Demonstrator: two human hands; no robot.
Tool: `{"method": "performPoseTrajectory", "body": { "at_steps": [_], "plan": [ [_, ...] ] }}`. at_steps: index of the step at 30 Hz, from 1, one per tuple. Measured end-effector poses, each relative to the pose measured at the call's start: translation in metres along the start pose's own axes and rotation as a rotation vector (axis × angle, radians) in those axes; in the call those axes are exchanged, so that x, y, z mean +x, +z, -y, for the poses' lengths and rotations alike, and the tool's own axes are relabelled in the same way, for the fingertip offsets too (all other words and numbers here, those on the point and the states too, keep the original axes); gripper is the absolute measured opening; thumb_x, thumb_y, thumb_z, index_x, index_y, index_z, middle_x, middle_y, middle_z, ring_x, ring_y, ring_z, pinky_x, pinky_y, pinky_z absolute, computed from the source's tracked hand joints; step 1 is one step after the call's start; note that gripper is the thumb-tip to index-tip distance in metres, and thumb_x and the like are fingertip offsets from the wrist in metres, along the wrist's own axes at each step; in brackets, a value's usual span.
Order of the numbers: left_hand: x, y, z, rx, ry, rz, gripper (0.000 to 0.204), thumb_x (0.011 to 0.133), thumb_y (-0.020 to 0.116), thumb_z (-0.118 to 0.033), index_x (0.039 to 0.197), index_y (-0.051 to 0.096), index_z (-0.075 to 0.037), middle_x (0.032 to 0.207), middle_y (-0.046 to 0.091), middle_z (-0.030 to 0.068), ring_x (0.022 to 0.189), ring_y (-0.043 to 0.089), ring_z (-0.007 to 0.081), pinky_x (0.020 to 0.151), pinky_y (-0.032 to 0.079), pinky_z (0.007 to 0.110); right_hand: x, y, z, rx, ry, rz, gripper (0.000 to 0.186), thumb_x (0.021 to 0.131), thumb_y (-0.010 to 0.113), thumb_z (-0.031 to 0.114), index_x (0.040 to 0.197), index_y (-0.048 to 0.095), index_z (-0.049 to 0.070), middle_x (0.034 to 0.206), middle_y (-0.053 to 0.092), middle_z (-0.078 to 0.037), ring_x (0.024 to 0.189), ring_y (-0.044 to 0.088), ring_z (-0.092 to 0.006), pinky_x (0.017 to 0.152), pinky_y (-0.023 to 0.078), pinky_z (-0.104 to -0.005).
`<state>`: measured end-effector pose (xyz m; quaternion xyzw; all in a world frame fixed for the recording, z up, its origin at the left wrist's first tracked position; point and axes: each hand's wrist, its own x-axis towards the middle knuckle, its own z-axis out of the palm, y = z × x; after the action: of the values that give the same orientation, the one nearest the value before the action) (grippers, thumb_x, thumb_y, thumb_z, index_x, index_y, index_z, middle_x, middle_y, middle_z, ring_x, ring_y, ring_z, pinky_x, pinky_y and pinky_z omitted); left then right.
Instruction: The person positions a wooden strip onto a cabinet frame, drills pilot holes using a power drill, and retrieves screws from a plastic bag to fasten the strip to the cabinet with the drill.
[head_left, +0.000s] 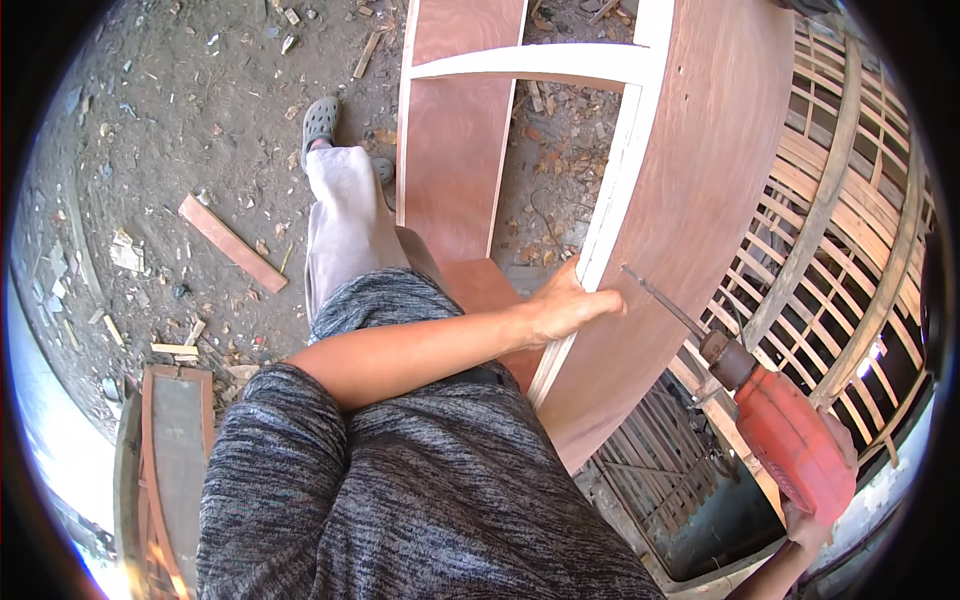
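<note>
A red power drill (790,435) is in my right hand (808,525), whose fingers wrap its rear and handle, partly hidden by the body. From its dark chuck a long thin drill bit (665,302) points left. The bit's tip is at the brown face of a plywood panel (670,190); I cannot tell whether it has entered the wood. My left hand (570,308) grips the panel's pale wooden edge strip (603,220), close to the tip, thumb lying over the brown face. A pale crosspiece (540,62) joins this panel to a second brown panel (450,150).
Slatted wooden lattice (840,200) stands at the right. A loose brown board (233,243) lies on the littered dirt ground, left of my leg. At lower left is a framed grey panel (178,450). A dark basin-like container (715,545) sits below the drill.
</note>
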<state>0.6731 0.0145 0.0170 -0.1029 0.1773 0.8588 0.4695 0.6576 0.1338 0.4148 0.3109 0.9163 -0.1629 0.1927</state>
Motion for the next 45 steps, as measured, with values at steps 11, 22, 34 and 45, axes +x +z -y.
{"method": "performPoseTrajectory", "body": {
  "at_steps": [11, 22, 34, 45],
  "plan": [
    [-0.002, -0.002, -0.005, 0.01, -0.048, 0.03, 0.073, 0.089, 0.064, -0.047, 0.141, 0.043, 0.0, 0.135, 0.051, 0.012, 0.126, 0.048, 0.0198, 0.106, 0.039, 0.034, 0.002, 0.001, -0.006, 0.029, 0.051, -0.039, 0.06, 0.086, 0.071, 0.032, 0.132, 0.053, -0.002, 0.128, 0.054, -0.016, 0.119, 0.058, -0.0281, 0.1, 0.049, -0.0401],
    [-0.004, -0.001, -0.023, -0.333, 0.013, 0.221, 0.086, 0.098, 0.027, -0.069, 0.155, 0.019, -0.005, 0.156, 0.031, 0.0163, 0.143, 0.034, 0.0251, 0.117, 0.031, 0.04, 0.002, -0.003, -0.016, -0.129, -0.118, 0.007, 0.058, 0.087, 0.069, 0.03, 0.132, 0.052, -0.002, 0.131, 0.054, -0.018, 0.12, 0.058, -0.0282, 0.101, 0.049, -0.0403],
    [-0.002, 0.0, -0.016, -0.312, 0.042, 0.201, 0.081, 0.1, 0.021, -0.065, 0.155, 0.02, -0.005, 0.156, 0.03, 0.0151, 0.143, 0.032, 0.0241, 0.118, 0.03, 0.039, 0.003, 0.001, -0.016, 0.089, 0.116, -0.146, 0.052, 0.085, 0.07, 0.025, 0.128, 0.056, -0.001, 0.126, 0.055, -0.016, 0.117, 0.058, -0.0272, 0.099, 0.05, -0.0396],
    [-0.002, 0.003, -0.014, -0.314, 0.043, 0.204, 0.084, 0.099, 0.02, -0.066, 0.155, 0.019, -0.004, 0.156, 0.03, 0.0173, 0.144, 0.032, 0.0256, 0.118, 0.03, 0.04, 0.0, -0.004, -0.016, -0.192, -0.091, 0.01, 0.072, 0.077, 0.077, 0.035, 0.13, 0.053, -0.005, 0.127, 0.056, -0.017, 0.118, 0.057, -0.0265, 0.1, 0.046, -0.0388]
  ]
}}
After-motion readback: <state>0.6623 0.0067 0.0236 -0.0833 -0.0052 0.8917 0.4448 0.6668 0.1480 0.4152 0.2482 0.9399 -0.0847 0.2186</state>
